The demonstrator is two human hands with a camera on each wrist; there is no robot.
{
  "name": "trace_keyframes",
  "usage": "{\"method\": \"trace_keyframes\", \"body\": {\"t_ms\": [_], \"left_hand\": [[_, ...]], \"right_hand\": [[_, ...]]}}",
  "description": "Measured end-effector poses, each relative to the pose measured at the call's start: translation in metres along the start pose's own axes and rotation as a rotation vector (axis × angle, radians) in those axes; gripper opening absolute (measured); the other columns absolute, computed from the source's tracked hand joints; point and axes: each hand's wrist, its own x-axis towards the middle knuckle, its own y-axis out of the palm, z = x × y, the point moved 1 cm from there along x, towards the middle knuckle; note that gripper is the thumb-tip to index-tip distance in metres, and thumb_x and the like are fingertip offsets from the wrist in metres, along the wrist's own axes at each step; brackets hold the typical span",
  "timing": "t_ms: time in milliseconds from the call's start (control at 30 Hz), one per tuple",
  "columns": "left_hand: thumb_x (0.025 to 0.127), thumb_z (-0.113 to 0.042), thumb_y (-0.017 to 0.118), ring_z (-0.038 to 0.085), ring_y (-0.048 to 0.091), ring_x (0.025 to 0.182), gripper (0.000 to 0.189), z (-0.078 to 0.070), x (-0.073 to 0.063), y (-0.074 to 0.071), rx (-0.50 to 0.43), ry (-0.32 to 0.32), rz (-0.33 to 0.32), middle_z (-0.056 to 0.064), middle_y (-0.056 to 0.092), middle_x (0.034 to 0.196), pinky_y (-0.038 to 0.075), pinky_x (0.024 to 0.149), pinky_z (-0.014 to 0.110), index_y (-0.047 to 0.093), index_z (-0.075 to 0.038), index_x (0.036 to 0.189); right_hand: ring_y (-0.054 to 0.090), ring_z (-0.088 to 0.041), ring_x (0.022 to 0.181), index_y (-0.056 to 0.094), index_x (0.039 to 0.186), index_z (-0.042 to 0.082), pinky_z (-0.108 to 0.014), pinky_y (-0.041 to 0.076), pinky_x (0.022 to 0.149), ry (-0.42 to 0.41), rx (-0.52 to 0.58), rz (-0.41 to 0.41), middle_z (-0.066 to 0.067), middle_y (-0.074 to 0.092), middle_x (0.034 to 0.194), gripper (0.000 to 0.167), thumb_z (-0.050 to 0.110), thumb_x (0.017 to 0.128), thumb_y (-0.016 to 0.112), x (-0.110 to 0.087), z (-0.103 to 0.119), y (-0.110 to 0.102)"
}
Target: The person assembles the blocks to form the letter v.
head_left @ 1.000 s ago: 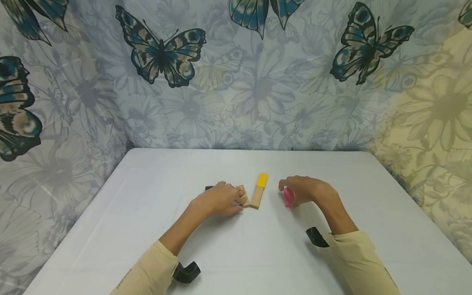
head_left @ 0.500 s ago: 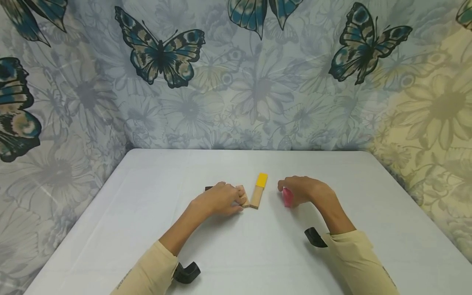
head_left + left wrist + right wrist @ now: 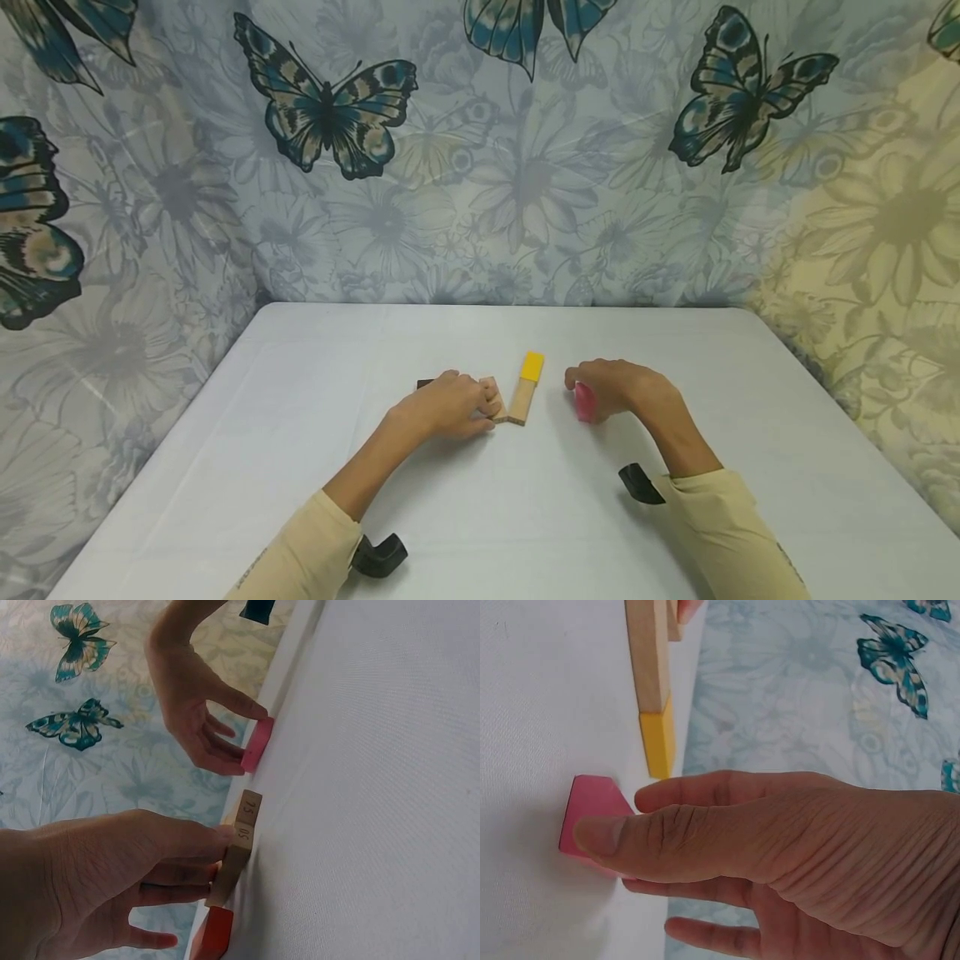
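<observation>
My left hand (image 3: pixel 446 404) pinches a plain wooden block (image 3: pixel 234 859), thumb on its near end, where printed digits show. Against it, at an angle, lies a second plain wooden block (image 3: pixel 522 403) with digits on its end. A yellow block (image 3: pixel 533 366) sits at the far end of that second one. My right hand (image 3: pixel 618 387) holds a pink block (image 3: pixel 592 806) with slanted sides between thumb and fingers, at the tabletop, to the right of the yellow block. A red block (image 3: pixel 212 935) appears beside the left hand's block in the left wrist view; the head view hides it.
Just past the left hand's knuckles, a dark piece (image 3: pixel 424 382) shows, mostly covered. The white tabletop (image 3: pixel 525 517) ends at a butterfly-patterned cloth (image 3: pixel 510 208) behind and at the sides. Black mounts (image 3: pixel 380 556) project from both sleeves.
The right hand and pink block have shifted very slightly left in the head view. The left hand and the other blocks look unchanged.
</observation>
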Motion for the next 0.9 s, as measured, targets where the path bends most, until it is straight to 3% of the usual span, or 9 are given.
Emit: {"method": "trace_keyframes", "body": {"t_ms": [500, 900], "left_hand": [[0.097, -0.038, 0.074, 0.010, 0.046, 0.073, 0.020, -0.0002, -0.0015, 0.0010, -0.001, -0.008, -0.005, 0.000, 0.077, 0.093, 0.052, 0.088, 0.037, 0.080, -0.020, 0.098], [0.096, -0.038, 0.075, 0.010, 0.045, 0.073, 0.021, -0.0005, -0.0020, 0.0005, 0.004, -0.013, -0.014, -0.001, 0.074, 0.089, 0.052, 0.087, 0.037, 0.078, -0.018, 0.094]], "right_hand": [[0.060, -0.022, 0.101, 0.064, 0.130, 0.018, -0.047, 0.058, 0.090, 0.003, 0.009, 0.002, -0.003, 0.066, 0.113, 0.053, 0.007, 0.083, 0.086, 0.0008, -0.0005, 0.0024], [0.060, -0.023, 0.102, 0.064, 0.130, 0.019, -0.048, 0.058, 0.090, -0.002, 0.007, 0.006, -0.004, 0.066, 0.113, 0.053, 0.009, 0.083, 0.086, 0.0012, -0.0012, 0.0016]]}}
